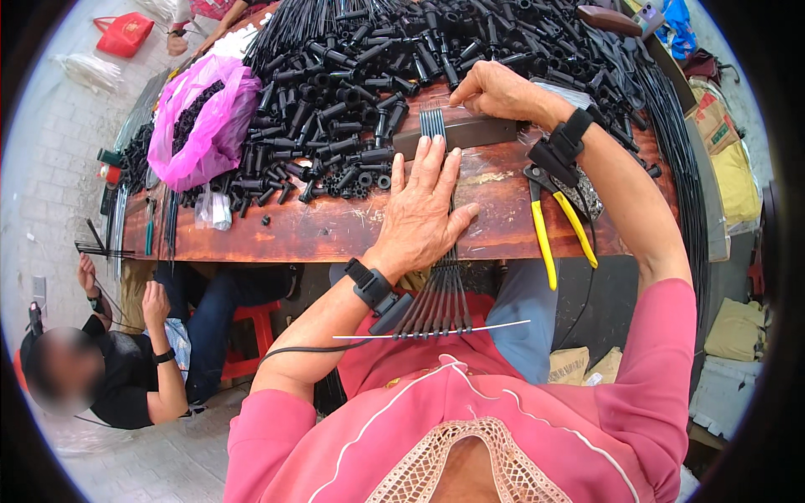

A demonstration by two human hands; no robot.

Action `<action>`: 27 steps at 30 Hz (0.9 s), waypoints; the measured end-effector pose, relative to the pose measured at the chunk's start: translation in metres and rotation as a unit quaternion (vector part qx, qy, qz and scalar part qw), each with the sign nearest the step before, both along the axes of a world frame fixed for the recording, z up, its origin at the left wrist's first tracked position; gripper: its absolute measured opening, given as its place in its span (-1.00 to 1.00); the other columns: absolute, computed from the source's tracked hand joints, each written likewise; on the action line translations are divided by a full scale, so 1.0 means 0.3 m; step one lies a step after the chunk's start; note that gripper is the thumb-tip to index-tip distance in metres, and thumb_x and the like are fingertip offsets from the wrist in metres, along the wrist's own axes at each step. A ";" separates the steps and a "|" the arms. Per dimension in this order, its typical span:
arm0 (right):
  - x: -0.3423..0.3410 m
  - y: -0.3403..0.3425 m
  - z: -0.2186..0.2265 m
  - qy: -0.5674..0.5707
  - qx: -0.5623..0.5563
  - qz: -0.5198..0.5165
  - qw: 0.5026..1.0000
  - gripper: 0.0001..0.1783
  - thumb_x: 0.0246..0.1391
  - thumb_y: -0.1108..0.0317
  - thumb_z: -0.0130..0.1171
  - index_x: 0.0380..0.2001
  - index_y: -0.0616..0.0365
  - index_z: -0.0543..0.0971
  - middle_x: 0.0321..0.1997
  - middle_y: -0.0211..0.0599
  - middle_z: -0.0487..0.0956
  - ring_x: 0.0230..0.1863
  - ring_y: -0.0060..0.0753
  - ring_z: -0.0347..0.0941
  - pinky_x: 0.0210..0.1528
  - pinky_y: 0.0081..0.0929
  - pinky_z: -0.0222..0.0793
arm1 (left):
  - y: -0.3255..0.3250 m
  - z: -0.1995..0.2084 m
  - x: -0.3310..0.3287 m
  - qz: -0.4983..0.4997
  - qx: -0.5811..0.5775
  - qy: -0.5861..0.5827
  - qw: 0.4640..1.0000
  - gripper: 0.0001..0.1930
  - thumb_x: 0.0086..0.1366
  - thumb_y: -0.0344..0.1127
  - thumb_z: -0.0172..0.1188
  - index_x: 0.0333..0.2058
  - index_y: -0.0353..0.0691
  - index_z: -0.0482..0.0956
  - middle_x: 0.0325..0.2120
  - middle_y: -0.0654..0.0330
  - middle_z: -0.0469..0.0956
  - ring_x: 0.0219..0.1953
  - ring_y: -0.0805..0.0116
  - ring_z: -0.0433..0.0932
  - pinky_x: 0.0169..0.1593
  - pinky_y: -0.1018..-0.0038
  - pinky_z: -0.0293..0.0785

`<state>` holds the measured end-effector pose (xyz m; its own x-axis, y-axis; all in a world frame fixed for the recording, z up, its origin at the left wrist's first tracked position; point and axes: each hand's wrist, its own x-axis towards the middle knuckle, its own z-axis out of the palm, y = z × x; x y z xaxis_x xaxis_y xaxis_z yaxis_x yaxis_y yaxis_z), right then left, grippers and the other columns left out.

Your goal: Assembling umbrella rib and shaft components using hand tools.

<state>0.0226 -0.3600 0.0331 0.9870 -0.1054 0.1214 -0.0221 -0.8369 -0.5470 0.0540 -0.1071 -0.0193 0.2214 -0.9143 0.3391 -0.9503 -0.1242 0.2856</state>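
Note:
My left hand (423, 210) lies flat with its fingers stretched out over a row of thin black rods (438, 293), which look like umbrella ribs. The rods fan out over the table's near edge toward my lap, where a thin pale stick (503, 325) crosses their ends. Beyond my left fingertips, their thin silvery ends rest side by side across a dark bar (486, 132). At those far tips my right hand (507, 94) is closed in a pinch; what it holds is too small to make out. Yellow-handled pliers (545, 239) lie nearby, handles past the table edge.
Heaped black plastic tubes (335, 109) cover the back of the reddish wooden table (335, 230). A pink plastic bag (189, 163) of small black parts stands left. Long black rods (683, 193) line the right edge. A co-worker (126, 369) sits at the left; another person's hand (177, 42) shows far left.

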 end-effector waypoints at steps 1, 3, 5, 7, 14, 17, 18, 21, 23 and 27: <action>0.002 0.000 -0.003 0.006 0.016 0.003 1.000 -0.67 -0.11 0.57 0.15 -0.20 0.21 0.68 -0.52 -0.17 0.65 -0.47 -0.51 0.51 -0.35 -0.46 0.42 | 0.001 0.000 0.001 0.000 -0.002 0.000 1.000 -0.24 0.27 0.03 0.14 0.31 -0.26 0.14 0.34 -0.16 0.02 0.43 -0.04 -0.09 0.39 -0.02 -0.23; 0.004 0.003 -0.008 0.008 0.046 0.008 0.999 -0.66 -0.14 0.54 0.14 -0.22 0.19 0.69 -0.44 -0.07 0.65 -0.41 -0.37 0.57 -0.28 -0.43 0.46 | 0.003 -0.001 0.001 -0.001 -0.002 0.000 1.000 -0.25 0.27 0.03 0.14 0.31 -0.26 0.15 0.34 -0.16 0.02 0.43 -0.05 -0.09 0.39 -0.03 -0.22; 0.002 0.007 -0.008 0.008 0.077 0.013 0.997 -0.66 -0.17 0.52 0.13 -0.25 0.18 0.70 -0.36 0.02 0.66 -0.34 -0.23 0.63 -0.21 -0.40 0.50 | 0.007 0.000 0.001 -0.001 -0.003 -0.005 1.000 -0.25 0.27 0.04 0.14 0.31 -0.23 0.15 0.34 -0.15 0.01 0.43 -0.05 -0.09 0.39 -0.04 -0.21; 0.001 0.015 0.014 0.012 0.036 0.034 0.999 -0.65 -0.15 0.55 0.14 -0.20 0.29 0.66 -0.48 -0.11 0.66 -0.43 -0.50 0.54 -0.32 -0.50 0.43 | 0.008 0.000 0.001 -0.001 -0.002 -0.006 1.000 -0.25 0.27 0.04 0.14 0.31 -0.23 0.16 0.35 -0.15 0.01 0.43 -0.05 -0.09 0.39 -0.04 -0.21; 0.030 0.011 -0.019 -0.048 0.031 0.027 0.998 -0.61 -0.24 0.55 0.10 -0.23 0.33 0.65 -0.44 -0.03 0.65 -0.39 -0.33 0.57 -0.27 -0.43 0.45 | -0.003 -0.006 0.001 -0.003 -0.002 -0.007 1.000 -0.27 0.28 0.04 0.14 0.31 -0.20 0.17 0.35 -0.14 0.01 0.42 -0.07 -0.08 0.38 -0.05 -0.21; 0.062 0.058 -0.014 -0.061 0.027 -0.007 0.998 -0.69 -0.24 0.54 0.12 -0.31 0.37 0.61 -0.44 -0.01 0.63 -0.34 -0.23 0.60 -0.22 -0.38 0.48 | -0.002 0.004 0.001 0.002 0.003 -0.013 1.000 -0.27 0.28 0.05 0.13 0.31 -0.22 0.17 0.35 -0.14 0.01 0.42 -0.06 -0.08 0.38 -0.05 -0.21; 0.069 0.066 -0.028 -0.062 0.025 -0.009 0.998 -0.69 -0.24 0.54 0.12 -0.31 0.37 0.61 -0.44 -0.01 0.63 -0.34 -0.23 0.60 -0.22 -0.38 0.48 | -0.005 0.004 0.000 -0.001 0.002 -0.014 1.000 -0.27 0.28 0.05 0.13 0.31 -0.22 0.17 0.35 -0.14 0.01 0.42 -0.06 -0.08 0.38 -0.05 -0.21; 0.071 0.090 -0.060 -0.149 0.027 -0.033 0.988 -0.72 -0.19 0.47 0.19 -0.31 0.31 0.61 -0.45 -0.08 0.63 -0.42 -0.18 0.56 -0.31 -0.33 0.46 | -0.008 0.003 -0.003 -0.003 0.007 -0.008 1.000 -0.26 0.28 0.05 0.12 0.30 -0.23 0.17 0.35 -0.13 0.01 0.42 -0.06 -0.08 0.39 -0.05 -0.22; 0.038 0.061 -0.047 -0.166 -0.032 -0.048 0.984 -0.72 -0.19 0.45 0.20 -0.30 0.27 0.61 -0.44 -0.10 0.63 -0.43 -0.18 0.56 -0.32 -0.33 0.46 | -0.005 0.002 -0.003 -0.004 0.007 -0.015 1.000 -0.26 0.28 0.05 0.13 0.30 -0.26 0.17 0.35 -0.13 0.01 0.42 -0.04 -0.08 0.39 -0.04 -0.23; -0.118 -0.047 0.056 -0.093 -0.113 -0.143 0.979 -0.84 -0.23 0.36 0.27 -0.52 0.22 0.65 -0.56 -0.09 0.60 -0.50 -0.17 0.56 -0.38 -0.31 0.45 | 0.006 -0.007 -0.002 -0.008 -0.012 -0.013 1.000 -0.25 0.27 0.06 0.13 0.29 -0.28 0.18 0.34 -0.12 0.04 0.42 -0.01 -0.07 0.39 -0.03 -0.23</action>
